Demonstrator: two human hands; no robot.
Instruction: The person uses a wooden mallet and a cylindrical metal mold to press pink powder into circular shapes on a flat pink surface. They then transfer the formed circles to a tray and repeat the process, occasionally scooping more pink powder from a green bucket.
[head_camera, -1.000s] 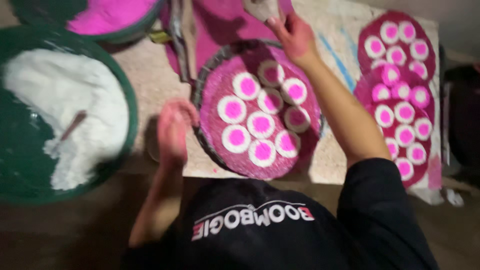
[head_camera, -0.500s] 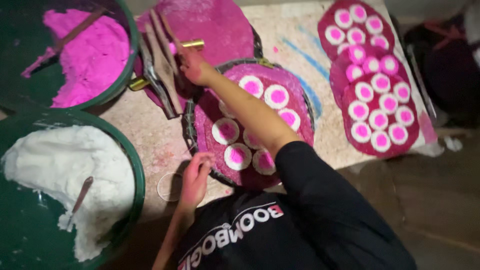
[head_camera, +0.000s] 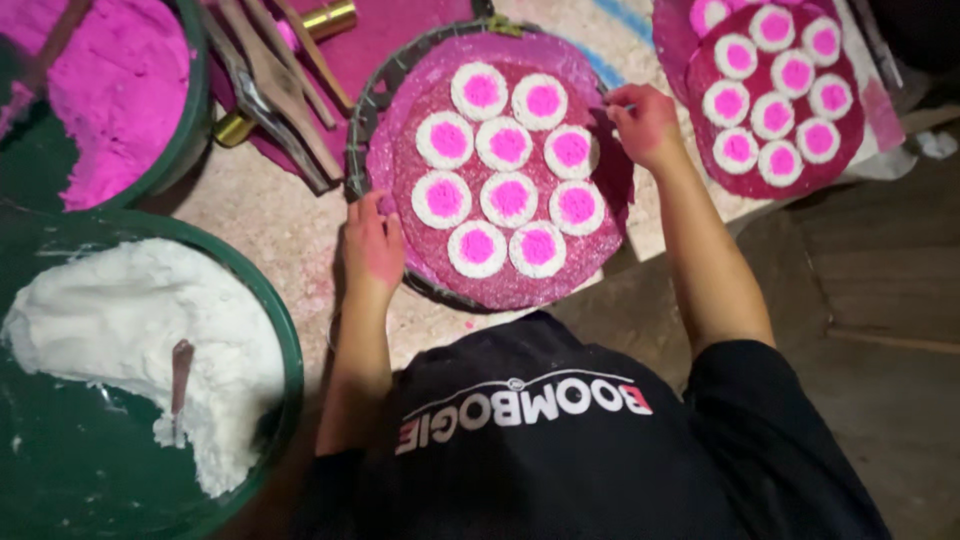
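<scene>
Both hands are gripping the round pink tray (head_camera: 600, 235) at opposite rims, left hand (head_camera: 372, 245) and right hand (head_camera: 645, 125) closed on it, loaded with white-pink discs (head_camera: 509, 198); keeping it level should be preventing sliding.

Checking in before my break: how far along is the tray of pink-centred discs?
Done: the round tray carries ten filled discs, and a second tray beside it is full too. In hand: left hand and right hand grip the round tray's rim. Left: white powder and pink powder sit in the green bowls.
</scene>
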